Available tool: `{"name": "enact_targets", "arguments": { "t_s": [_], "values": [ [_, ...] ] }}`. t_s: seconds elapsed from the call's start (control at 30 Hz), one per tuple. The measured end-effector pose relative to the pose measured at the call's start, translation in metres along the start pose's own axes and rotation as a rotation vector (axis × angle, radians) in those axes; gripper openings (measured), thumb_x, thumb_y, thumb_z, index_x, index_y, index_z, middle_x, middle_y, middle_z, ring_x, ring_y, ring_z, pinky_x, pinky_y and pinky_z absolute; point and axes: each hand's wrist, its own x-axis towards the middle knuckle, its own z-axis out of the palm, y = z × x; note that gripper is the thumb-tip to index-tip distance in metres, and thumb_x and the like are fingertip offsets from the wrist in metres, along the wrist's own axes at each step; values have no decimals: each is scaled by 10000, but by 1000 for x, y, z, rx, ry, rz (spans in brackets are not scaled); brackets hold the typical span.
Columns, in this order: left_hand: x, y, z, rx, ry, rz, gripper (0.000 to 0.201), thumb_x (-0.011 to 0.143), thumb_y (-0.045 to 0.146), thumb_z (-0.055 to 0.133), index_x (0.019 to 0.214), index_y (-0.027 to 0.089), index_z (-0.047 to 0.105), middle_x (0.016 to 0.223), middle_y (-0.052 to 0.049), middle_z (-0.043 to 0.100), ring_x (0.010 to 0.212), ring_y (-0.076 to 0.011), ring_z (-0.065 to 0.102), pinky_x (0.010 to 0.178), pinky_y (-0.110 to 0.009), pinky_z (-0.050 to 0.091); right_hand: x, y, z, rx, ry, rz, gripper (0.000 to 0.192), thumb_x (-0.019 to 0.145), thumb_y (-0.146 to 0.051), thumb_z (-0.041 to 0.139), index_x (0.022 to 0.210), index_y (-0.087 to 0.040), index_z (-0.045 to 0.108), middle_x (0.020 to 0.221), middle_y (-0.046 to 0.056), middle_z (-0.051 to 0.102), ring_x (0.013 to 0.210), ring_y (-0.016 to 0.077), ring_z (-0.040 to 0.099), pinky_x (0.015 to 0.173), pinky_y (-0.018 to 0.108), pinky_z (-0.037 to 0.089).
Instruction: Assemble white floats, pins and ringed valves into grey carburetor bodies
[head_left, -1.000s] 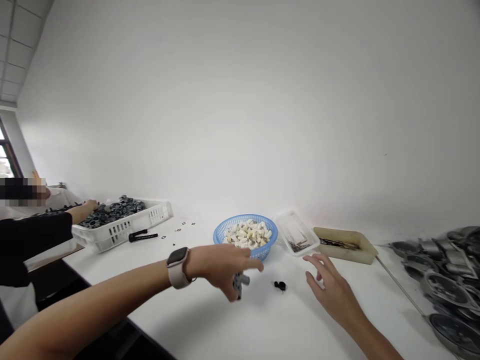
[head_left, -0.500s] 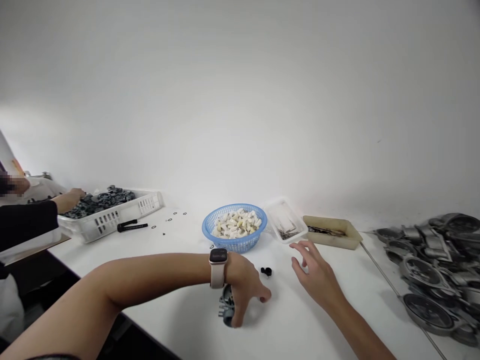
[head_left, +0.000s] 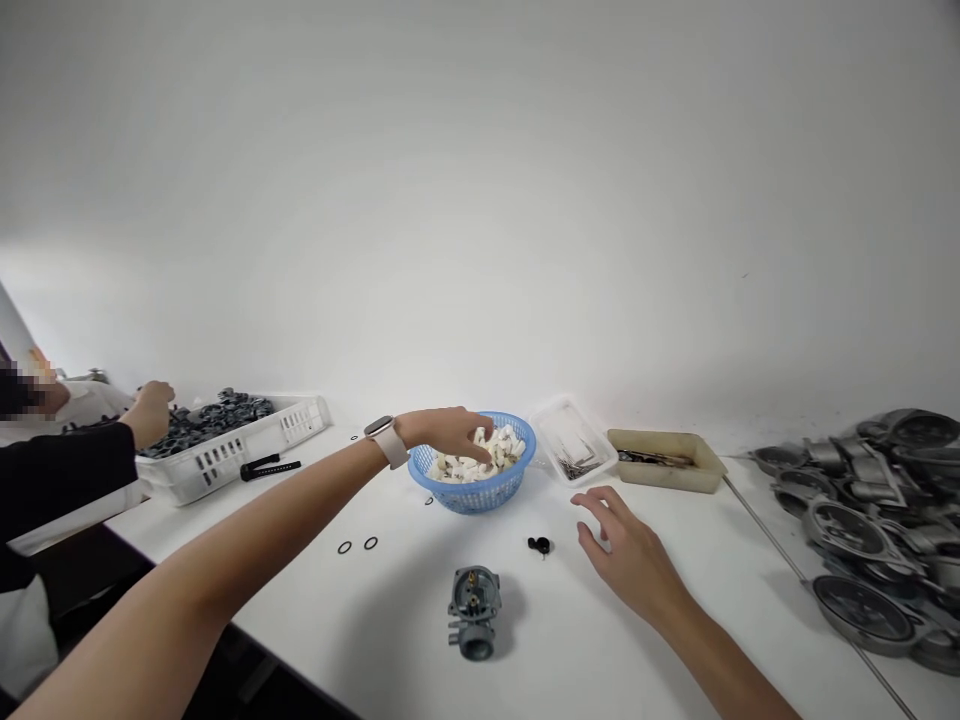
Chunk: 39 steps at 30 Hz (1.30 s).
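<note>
Left hand (head_left: 448, 431), earlier resting on the grey casting (head_left: 472, 610), now reaches into the blue basket (head_left: 474, 489), fingers curled among the white pieces (head_left: 501, 452); whether they pinch one cannot be told. The casting stands alone on the tabletop (head_left: 390, 620), near the front edge, well apart from both hands. Right hand (head_left: 628, 555) hovers low, fingers loosely spread and holding nothing, just right of a small black part (head_left: 538, 545); its place is little changed. Two black rings (head_left: 358, 545) lie left of the casting. At far left, a co-worker's hand (head_left: 154, 395) is at a white crate (head_left: 232, 450).
</note>
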Motion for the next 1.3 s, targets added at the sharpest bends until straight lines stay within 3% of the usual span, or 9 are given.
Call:
{"name": "enact_targets", "arguments": {
  "t_s": [0.1,0.23,0.5,0.73,0.87,1.03,1.2,1.3],
  "values": [
    [15,-34,15,32,23,-134,328,1026,376,650,1283,172,635,1272,-100,658,1075,-246,674,928,-460,580,0,-4,0,34,-14,-30,269,999,-268,395,1112,-277,639,1125,44,665,536,141,600,512,296,517],
    [28,-59,43,55,-54,-148,292,1027,340,657,1271,179,648,1285,-96,660,1079,-240,681,924,-447,594,1,-10,-5,43,6,-71,266,1005,-220,391,1042,-256,652,1038,25,680,517,134,587,549,293,520],
    [54,-80,70,143,-115,-51,302,1017,344,671,1260,166,652,1279,-94,662,1099,-255,676,934,-462,588,4,-9,-5,49,20,-58,271,991,-180,388,951,-238,650,942,9,677,459,119,497,508,285,449],
    [55,-90,86,135,-59,-25,292,1023,343,663,1261,175,652,1286,-98,660,1096,-245,675,938,-459,587,3,-9,-4,84,-9,-69,250,1013,-186,404,959,-241,642,920,8,675,509,129,527,536,277,448],
    [46,-89,82,141,20,-2,300,1018,364,666,1234,157,666,1254,-78,672,1087,-268,680,927,-455,591,3,-11,-5,93,-10,-76,265,1007,-190,393,939,-237,644,900,8,671,489,125,500,523,277,432],
    [28,-77,61,113,112,65,241,1041,364,632,1166,163,679,1157,-74,700,982,-208,695,882,-413,595,4,-10,-6,90,5,-62,270,999,-191,394,924,-235,649,857,5,667,479,125,486,517,272,421],
    [-14,-45,48,71,226,138,271,1122,296,390,1135,218,649,979,-26,717,834,-182,664,748,-314,502,3,-6,-4,92,-14,-33,256,999,-202,405,948,-236,653,860,5,678,502,131,501,535,270,426],
    [-41,-20,50,91,261,192,258,1103,239,378,1082,236,634,984,-25,719,827,-188,654,715,-303,424,1,-3,-3,98,-32,-21,248,996,-215,412,940,-238,653,865,5,684,504,133,493,542,274,426]
  ]
}}
